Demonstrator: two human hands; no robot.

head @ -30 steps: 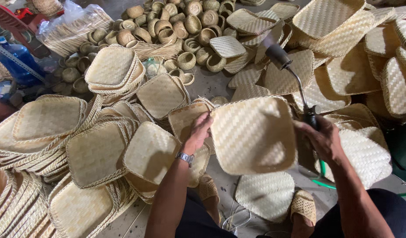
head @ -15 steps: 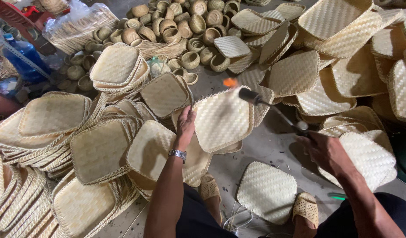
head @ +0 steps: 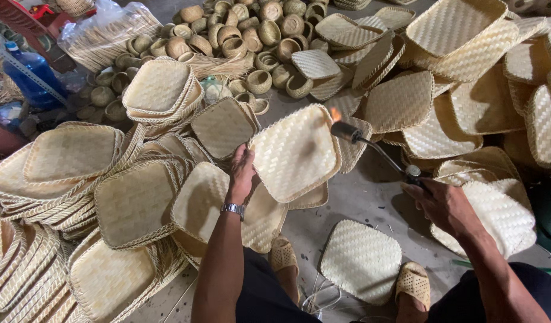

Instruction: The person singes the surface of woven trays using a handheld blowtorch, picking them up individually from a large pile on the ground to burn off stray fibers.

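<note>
My left hand [head: 242, 173] grips the left edge of a square woven bamboo tray [head: 296, 149], held tilted above the floor with its underside toward me. My right hand [head: 446, 206] holds a gas torch [head: 377, 149] by its handle. The torch's thin neck reaches left, and a small orange flame at its dark nozzle touches the tray's upper right rim. A metal watch sits on my left wrist. Another woven tray [head: 360, 261] lies flat on the floor between my feet in woven sandals.
Stacks of square woven trays [head: 78, 179] crowd the left side, and more trays [head: 467, 90] lie piled at the right and back. Several small round woven cups [head: 245, 30] fill the far middle. A blue water bottle [head: 30, 75] stands at far left. Bare concrete floor [head: 359, 197] lies below the held tray.
The tray has turned and moved left in my left hand. My right hand let go of the tray's edge and swung the torch down, so its flame now meets the tray's rim.
</note>
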